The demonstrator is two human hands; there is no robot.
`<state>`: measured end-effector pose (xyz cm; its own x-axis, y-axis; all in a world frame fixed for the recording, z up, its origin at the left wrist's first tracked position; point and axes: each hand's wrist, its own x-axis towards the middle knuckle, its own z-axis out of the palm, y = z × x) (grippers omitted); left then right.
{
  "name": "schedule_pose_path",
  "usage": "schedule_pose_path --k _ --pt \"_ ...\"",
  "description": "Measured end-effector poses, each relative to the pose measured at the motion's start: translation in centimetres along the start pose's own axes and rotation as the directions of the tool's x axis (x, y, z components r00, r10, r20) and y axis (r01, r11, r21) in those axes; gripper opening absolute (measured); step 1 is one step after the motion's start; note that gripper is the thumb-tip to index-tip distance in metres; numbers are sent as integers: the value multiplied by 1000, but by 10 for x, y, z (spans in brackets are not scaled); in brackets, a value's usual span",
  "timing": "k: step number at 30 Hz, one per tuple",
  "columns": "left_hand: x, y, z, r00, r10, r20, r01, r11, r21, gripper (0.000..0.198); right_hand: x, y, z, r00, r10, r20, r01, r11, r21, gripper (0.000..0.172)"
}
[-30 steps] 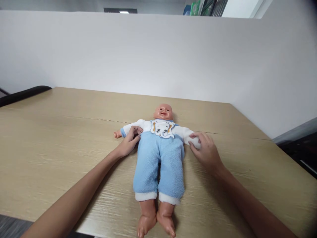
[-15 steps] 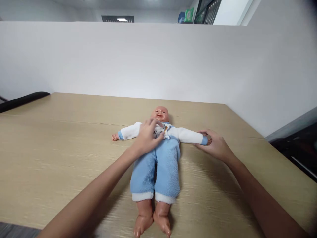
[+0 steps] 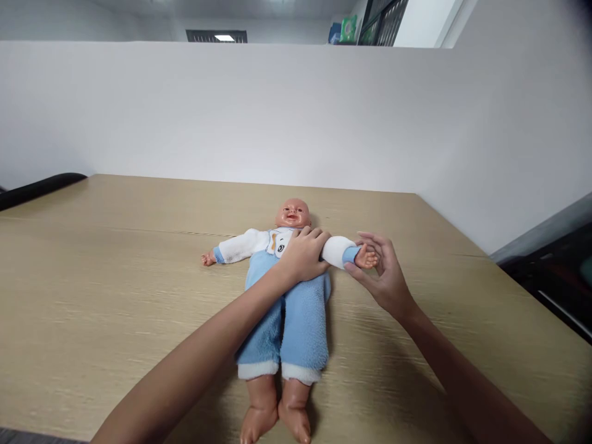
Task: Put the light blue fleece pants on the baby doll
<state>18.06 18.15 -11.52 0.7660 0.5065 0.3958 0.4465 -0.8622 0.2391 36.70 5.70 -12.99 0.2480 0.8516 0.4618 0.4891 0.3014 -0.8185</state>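
A baby doll (image 3: 303, 320) lies on its back, feet toward me, in a white top with an animal face and fuzzy blue trousers. Its bald head points to the far side. My left hand (image 3: 305, 253) is wrapped over the upper part of the doll's sleeve at the right of its chest, hiding that shoulder. Around the doll's small hand (image 3: 367, 256) curls my right hand (image 3: 382, 271), thumb at the blue cuff and fingers behind the doll's hand. The doll's other arm (image 3: 238, 246) stretches out to the left, untouched.
The doll rests on a light wooden table (image 3: 139, 296) with a seam across it. A white partition (image 3: 259, 111) rises behind the far edge. A black curved object (image 3: 41, 188) borders the left side, and dark items (image 3: 550, 277) stand beyond the right edge.
My left hand has slid right from the doll's chest to its upper sleeve. The held doll arm is bent in closer, its palm now showing, and my right hand has moved left with it.
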Motion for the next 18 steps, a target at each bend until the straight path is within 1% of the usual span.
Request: schedule_pose_path --k 2,4,5,6,8,10,11,13,15,17,18 --pt "-4 -4 0 998 -15 -54 11 998 -64 41 -1 14 0 999 2 53 -4 998 55 85" --pt "-7 -9 1 994 -46 -102 32 990 -135 41 -2 30 1 992 10 124 -18 998 58 99" --pt "-8 -11 1 990 -61 -126 38 984 -172 40 -3 38 2 987 23 156 -30 999 44 102" --pt "-9 -14 1 986 -71 -151 38 976 -212 40 -4 45 4 982 40 183 -45 999 24 99" --pt "-11 -20 2 974 -75 -214 8 954 -300 38 -6 56 9 974 65 216 -58 998 -38 80" --pt "-13 -25 2 953 -81 -293 -42 919 -392 37 -7 60 13 967 38 252 -8 993 -118 58" --pt "-15 -27 2 940 -97 -327 -60 896 -440 38 -8 60 14 960 7 281 37 988 -150 50" --pt "-18 -31 1 920 -171 -354 -52 840 -541 41 -11 56 17 940 -60 335 124 977 -174 45" --pt "-21 -33 -1 903 -280 -327 5 766 -643 42 -14 49 22 929 -95 359 159 975 -154 44" --pt "-24 -34 -4 881 -383 -276 69 684 -727 39 -20 42 29 930 -75 359 118 988 -100 43" --pt "-26 -35 -6 868 -426 -256 94 646 -757 37 -24 39 34 928 -42 370 65 997 -49 43"
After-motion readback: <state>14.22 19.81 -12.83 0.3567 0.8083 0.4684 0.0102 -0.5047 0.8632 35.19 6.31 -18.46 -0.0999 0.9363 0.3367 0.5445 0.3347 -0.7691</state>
